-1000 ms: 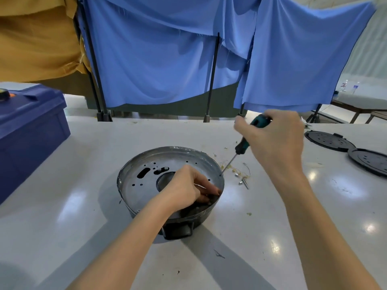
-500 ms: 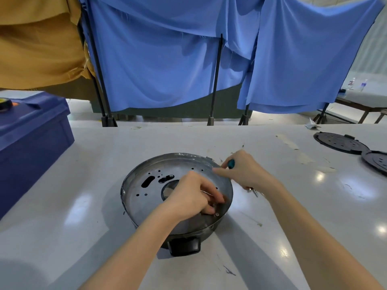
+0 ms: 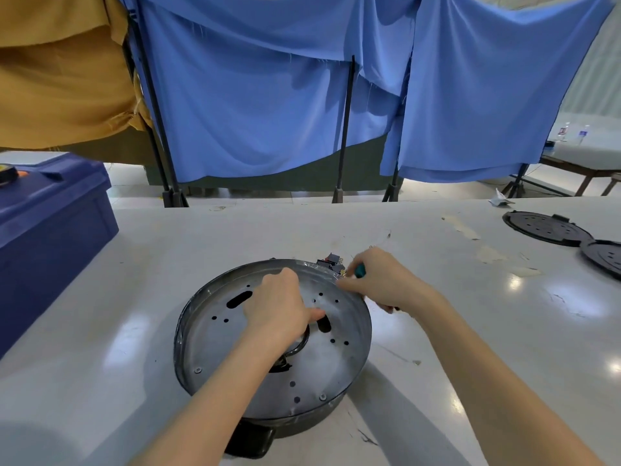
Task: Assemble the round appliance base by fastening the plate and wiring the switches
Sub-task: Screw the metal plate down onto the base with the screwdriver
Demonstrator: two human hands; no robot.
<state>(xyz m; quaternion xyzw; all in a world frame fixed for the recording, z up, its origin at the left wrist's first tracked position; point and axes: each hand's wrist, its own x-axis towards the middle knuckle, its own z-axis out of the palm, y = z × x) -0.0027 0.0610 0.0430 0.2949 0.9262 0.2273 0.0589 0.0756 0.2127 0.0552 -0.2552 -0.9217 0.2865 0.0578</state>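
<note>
Item: round dark metal appliance base (image 3: 365,344), shallow and pan-shaped, near centre of the glossy white desk (image 3: 134,264), with a black plastic handle tab (image 3: 250,438) jutting from its near wall. Seated inside it: grey perforated metal plate (image 3: 336,361), matt and flat, pierced with small round holes, two oblong slots and a central opening; screw heads show near its near edge. Left hand (image 3: 279,311): knuckles up on the plate, fingers curled down at the central opening; whether it pinches anything cannot be told. Right hand (image 3: 379,284): at the far right rim of the base, closed round a teal-handled screwdriver (image 3: 360,271), whose shaft is hidden. Small dark switches (image 3: 331,262): boxy cluster just beyond the far rim, beside the right hand. Surroundings: dark blue plastic crate (image 3: 50,230), rectangular and lidded, at far left; two black round perforated discs (image 3: 544,228), edges touching, at far right; blue cloth curtains (image 3: 268,112), draped and creased on black poles, behind the desk; mustard cloth (image 3: 60,79) at upper left.
</note>
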